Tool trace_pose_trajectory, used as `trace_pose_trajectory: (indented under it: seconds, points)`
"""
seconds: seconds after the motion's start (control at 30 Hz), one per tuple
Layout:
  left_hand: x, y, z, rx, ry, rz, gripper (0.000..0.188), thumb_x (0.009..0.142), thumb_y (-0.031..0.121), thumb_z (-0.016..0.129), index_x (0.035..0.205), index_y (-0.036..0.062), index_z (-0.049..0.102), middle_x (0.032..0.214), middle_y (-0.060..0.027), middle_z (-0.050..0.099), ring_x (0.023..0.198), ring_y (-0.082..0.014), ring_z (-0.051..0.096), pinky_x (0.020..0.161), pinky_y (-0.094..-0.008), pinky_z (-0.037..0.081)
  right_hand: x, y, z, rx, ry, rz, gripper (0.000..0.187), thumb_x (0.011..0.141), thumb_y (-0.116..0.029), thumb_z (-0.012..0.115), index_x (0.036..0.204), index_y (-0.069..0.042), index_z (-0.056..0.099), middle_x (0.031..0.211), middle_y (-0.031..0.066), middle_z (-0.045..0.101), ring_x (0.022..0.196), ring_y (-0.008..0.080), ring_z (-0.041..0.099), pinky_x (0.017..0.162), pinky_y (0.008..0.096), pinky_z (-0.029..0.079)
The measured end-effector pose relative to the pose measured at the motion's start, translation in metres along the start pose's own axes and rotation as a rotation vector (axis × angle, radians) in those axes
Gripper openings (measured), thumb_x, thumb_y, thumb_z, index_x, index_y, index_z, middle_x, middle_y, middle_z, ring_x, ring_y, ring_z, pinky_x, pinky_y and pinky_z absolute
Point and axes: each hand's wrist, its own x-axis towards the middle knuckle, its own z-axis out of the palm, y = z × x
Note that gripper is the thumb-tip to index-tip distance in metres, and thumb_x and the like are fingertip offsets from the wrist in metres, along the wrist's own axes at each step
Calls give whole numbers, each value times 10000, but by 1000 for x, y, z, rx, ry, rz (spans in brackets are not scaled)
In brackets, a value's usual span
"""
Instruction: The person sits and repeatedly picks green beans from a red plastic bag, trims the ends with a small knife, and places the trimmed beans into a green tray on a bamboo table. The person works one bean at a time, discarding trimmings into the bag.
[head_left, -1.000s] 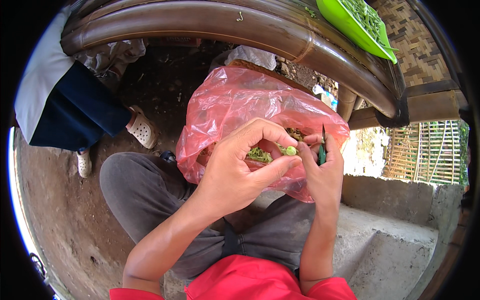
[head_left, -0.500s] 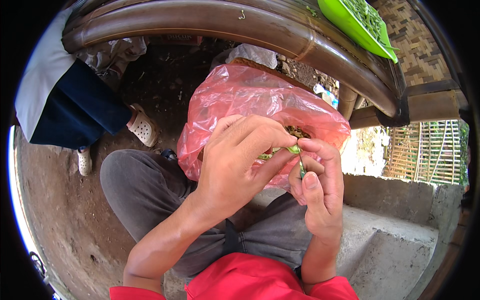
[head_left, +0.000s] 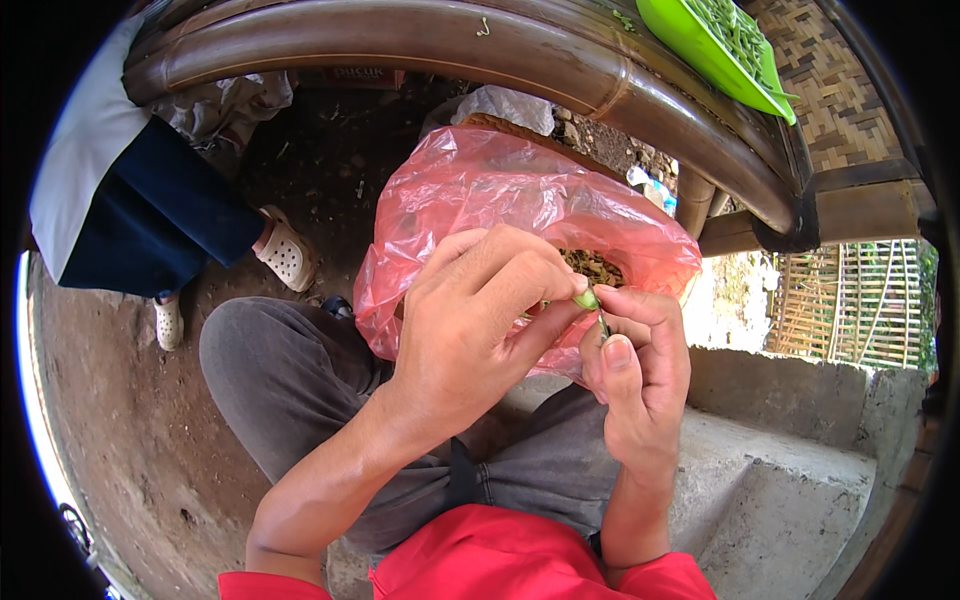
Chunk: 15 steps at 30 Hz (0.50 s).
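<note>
Over a translucent red plastic bag (head_left: 480,190), both of my hands meet. My left hand (head_left: 470,320) pinches a small green vegetable piece (head_left: 587,298) between thumb and fingertips; its exact kind is hard to make out. My right hand (head_left: 640,370) is closed on a thin, dark blade (head_left: 603,324), like a small knife, its upper end against the green piece. Most of the blade's grip is hidden by the fingers. Brownish-yellow plant scraps (head_left: 597,266) show in the mouth of the bag, just behind my fingertips.
A bamboo bench (head_left: 400,35) spans the far side, bearing a bright green tray (head_left: 690,45) of cut green vegetables. Another person's foot in a pale clog (head_left: 287,255) stands at the left. A concrete step (head_left: 770,490) lies to my right.
The green piece has tilted slightly between my fingertips, and the right hand's fingers and blade have shifted a little. More of the scraps in the bag shows.
</note>
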Motion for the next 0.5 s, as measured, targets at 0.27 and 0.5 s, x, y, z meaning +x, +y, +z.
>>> trace_pose_trajectory:
  seconds: [0.27, 0.5]
  points:
    - [2, -1, -1, -83, -62, -12, 269, 751, -72, 795, 954, 47, 665, 1011, -104, 721, 963, -262, 701, 986, -416, 508, 4, 0, -2, 171, -7, 9, 280, 1066, -150, 536, 1295, 9, 542, 831, -5, 562, 670, 24, 442, 599, 195, 364]
    - [3, 0, 1, -118, -45, 43, 253, 787, -45, 771, 991, 34, 645, 1021, -109, 669, 930, -288, 672, 787, -373, 547, 7, 3, 0, 69, 12, -25, 318, 1092, -244, 486, 1302, -5, 493, 697, -1, 475, 544, 23, 365, 476, 191, 313]
